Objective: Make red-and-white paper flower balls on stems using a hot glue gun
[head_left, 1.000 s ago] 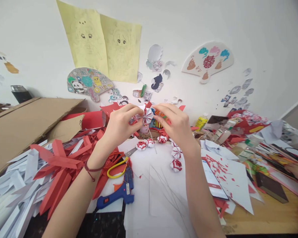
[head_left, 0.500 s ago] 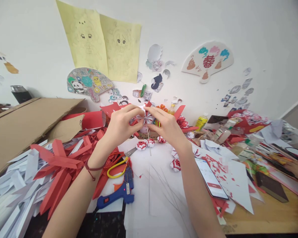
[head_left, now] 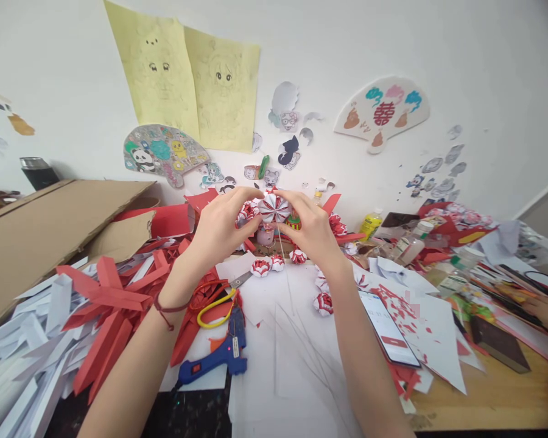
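Holding a red-and-white paper rosette up above the counter, both hands meet at its edges. The left hand has its grip pinching the rosette's left rim, forefinger over the top and thumb beneath; the right hand pinches the right rim the same way. The rosette sits between the two grips, fanned open toward the camera, a thin wire hanging from its middle. Below lie small paper balls, scissors, a blue glue gun and a phone.
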`<action>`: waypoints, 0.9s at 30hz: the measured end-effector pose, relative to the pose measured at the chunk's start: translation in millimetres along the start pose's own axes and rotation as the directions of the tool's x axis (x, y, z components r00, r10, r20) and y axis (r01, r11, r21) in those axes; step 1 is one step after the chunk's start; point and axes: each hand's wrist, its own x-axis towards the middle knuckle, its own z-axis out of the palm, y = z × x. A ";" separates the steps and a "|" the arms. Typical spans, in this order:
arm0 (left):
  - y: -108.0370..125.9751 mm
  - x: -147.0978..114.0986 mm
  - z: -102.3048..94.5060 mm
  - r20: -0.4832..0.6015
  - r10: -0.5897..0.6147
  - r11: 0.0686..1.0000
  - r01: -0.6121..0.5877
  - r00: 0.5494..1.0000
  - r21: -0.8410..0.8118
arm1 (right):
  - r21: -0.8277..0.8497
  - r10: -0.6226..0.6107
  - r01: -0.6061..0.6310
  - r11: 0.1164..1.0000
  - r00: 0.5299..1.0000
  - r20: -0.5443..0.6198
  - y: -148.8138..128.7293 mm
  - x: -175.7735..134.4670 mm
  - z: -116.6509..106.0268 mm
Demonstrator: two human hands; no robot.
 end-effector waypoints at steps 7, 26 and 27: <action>-0.1 -0.9 2.1 0.020 -0.006 1.000 0.005 1.000 0.026 | -0.010 -0.001 0.001 1.000 1.000 0.000 -0.9 0.1 0.3; 3.9 0.7 0.7 -0.033 -0.091 0.996 0.092 0.995 0.016 | -0.024 0.013 -0.014 1.000 0.997 -0.071 2.8 -0.4 3.2; 4.3 0.8 0.4 -0.032 -0.131 0.991 0.132 0.991 0.011 | -0.025 0.017 -0.019 1.000 0.996 -0.091 3.1 -0.1 3.5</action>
